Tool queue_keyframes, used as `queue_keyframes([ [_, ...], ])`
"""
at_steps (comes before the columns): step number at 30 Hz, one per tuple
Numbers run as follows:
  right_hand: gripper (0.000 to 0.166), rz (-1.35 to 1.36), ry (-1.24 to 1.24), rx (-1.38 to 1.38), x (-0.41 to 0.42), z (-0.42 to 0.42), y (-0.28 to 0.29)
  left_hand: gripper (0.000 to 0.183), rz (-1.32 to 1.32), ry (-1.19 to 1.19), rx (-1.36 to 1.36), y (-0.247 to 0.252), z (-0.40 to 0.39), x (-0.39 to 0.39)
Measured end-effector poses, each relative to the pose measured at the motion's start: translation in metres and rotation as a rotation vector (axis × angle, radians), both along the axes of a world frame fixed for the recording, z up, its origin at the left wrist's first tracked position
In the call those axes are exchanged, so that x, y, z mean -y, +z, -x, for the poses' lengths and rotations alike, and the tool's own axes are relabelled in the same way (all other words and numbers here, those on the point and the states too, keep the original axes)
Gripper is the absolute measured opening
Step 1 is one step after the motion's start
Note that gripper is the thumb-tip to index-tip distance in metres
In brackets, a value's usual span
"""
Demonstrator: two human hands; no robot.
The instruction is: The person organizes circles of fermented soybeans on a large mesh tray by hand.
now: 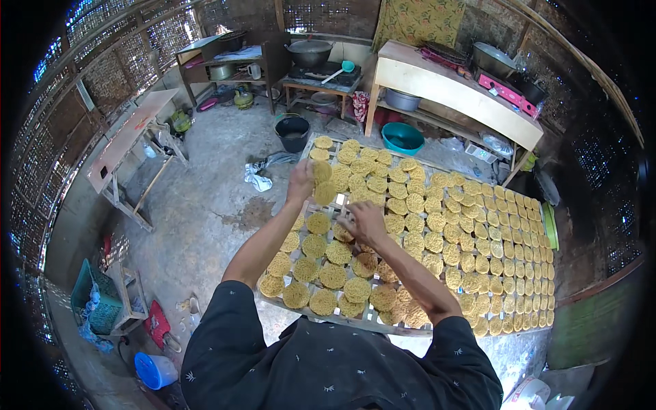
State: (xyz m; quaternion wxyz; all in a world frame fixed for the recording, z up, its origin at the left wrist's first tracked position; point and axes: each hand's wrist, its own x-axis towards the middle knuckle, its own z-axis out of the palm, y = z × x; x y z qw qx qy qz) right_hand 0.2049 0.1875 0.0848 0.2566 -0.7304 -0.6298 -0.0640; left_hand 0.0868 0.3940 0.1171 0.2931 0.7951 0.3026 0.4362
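Note:
A slatted wooden rack point(369, 324) stretches before me and to the right, covered with rows of round yellow noodle-like cakes point(333, 275). My left hand point(301, 180), near the rack's far left corner, grips yellow cakes point(323, 183) at their left edge; whether they are joined or overlapping I cannot tell. My right hand point(365, 221) is over the left part of the rack, fingers spread and bent just above the slats and cakes. Its fingertips are partly blurred, and whether they touch a cake is unclear. Some cakes near my right forearm overlap in a heap point(408, 307).
Beyond the rack stand a black bucket point(292, 134) and a teal basin point(403, 138). A crumpled cloth point(258, 177) lies on the concrete floor. A low bench point(134, 134) is at left, a stove with a wok point(310, 53) at the back, and a long table point(456, 87) at back right.

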Motion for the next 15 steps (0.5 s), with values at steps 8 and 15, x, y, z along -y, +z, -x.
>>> queue_keyframes([
  [8, 0.065, 0.340, -0.005, 0.064, 0.006, 0.030, 0.006, 0.027, 0.637, 0.157, -0.118, -0.052, 0.050, 0.007],
  [15, 0.049, 0.289, 0.105, 0.105, -0.005, 0.023, -0.001, 0.035, -0.034, 0.106, -0.315, -0.031, 0.092, 0.034],
])
